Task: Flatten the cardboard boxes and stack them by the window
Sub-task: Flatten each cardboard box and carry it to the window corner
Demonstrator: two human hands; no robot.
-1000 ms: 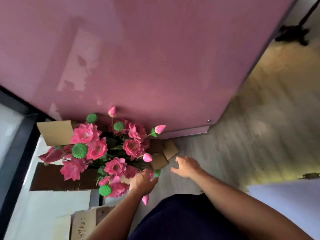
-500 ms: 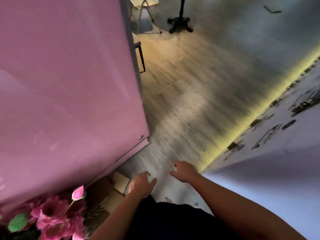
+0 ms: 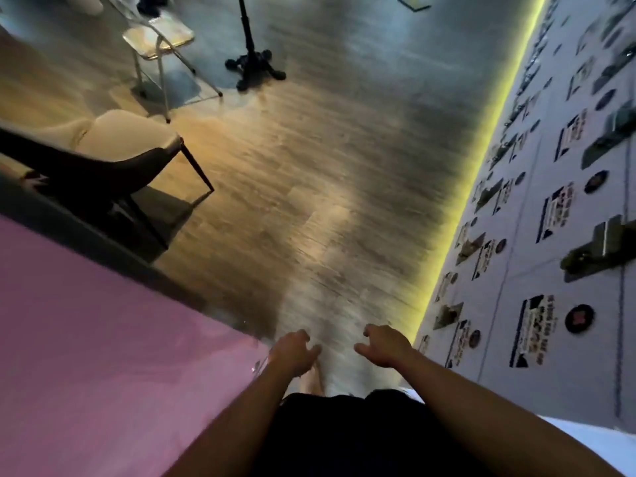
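Pink flowers have left view; left hand [image 3: 292, 349] and right hand [image 3: 385, 344] hang loosely curled, holding nothing.

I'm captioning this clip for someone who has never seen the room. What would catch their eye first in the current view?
Probably the glowing yellow light strip along the foot of the right-hand wall, which is covered with stickers. Next, the big pink panel filling the lower left, with a dark chair with a cream seat just beyond it. At the bottom, the left hand and right hand hang over the wooden floor, holding nothing.

Single head view, looking steeply down, floor [image 3: 309, 166] ahead
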